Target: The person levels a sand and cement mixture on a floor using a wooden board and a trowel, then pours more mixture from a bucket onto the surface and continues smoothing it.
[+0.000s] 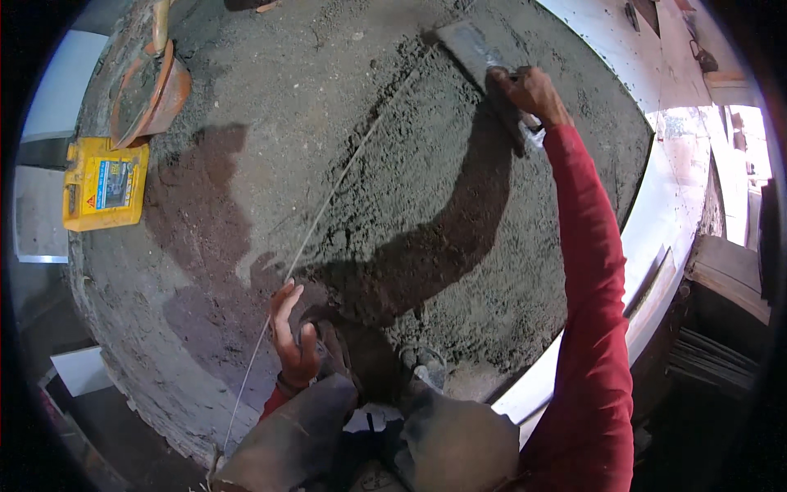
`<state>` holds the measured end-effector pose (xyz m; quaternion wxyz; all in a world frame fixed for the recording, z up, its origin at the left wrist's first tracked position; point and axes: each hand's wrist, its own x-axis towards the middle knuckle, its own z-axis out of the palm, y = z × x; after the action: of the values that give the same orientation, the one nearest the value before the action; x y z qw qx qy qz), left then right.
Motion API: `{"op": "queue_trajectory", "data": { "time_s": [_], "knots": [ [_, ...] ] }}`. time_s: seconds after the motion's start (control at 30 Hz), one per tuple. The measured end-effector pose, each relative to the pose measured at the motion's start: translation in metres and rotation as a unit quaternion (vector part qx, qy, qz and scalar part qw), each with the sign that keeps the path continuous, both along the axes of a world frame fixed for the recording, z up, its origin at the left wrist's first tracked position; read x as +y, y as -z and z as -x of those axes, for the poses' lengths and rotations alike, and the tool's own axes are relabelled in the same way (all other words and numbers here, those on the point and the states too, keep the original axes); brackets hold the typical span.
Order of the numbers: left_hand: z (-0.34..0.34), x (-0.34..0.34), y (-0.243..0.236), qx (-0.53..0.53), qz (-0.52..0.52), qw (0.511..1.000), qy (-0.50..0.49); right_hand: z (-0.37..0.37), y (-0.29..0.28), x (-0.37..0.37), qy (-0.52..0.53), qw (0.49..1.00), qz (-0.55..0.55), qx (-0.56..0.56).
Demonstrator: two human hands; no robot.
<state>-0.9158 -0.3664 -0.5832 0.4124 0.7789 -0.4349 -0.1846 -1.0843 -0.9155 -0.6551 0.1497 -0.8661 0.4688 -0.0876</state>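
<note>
My right hand, at the end of a red sleeve, is closed round the handle of a long flat plastering trowel at the upper right. The trowel's blade lies on rough wet grey mortar. A pale string line runs diagonally across the surface, along the left border of the fresh mortar. My left hand is beside that string, fingers stretched up and thumb apart. Its fingertips overlap the string, but I cannot tell whether they touch it. Nothing is held in it.
An orange bucket leans at the upper left, a wooden handle rising from it. Below sits a yellow jerrycan with a label. White boards border the mortar on the right. My bent knees are at the bottom.
</note>
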Motion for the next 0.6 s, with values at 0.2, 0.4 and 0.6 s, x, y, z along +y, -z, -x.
{"op": "queue_trajectory", "data": {
  "time_s": [0.2,0.4,0.6],
  "knots": [
    [0.018,-0.012,-0.011,0.017,-0.019,1.000,0.017,0.012,-0.025,0.127,-0.137,0.987,-0.079,0.011],
    [0.027,-0.012,-0.016,0.020,0.016,0.997,0.078,0.038,-0.041,0.232,-0.201,0.975,-0.071,0.070],
    [0.021,0.003,-0.007,0.037,0.000,0.999,0.017,0.042,-0.031,0.111,-0.062,0.986,0.011,0.156]
  ]
}}
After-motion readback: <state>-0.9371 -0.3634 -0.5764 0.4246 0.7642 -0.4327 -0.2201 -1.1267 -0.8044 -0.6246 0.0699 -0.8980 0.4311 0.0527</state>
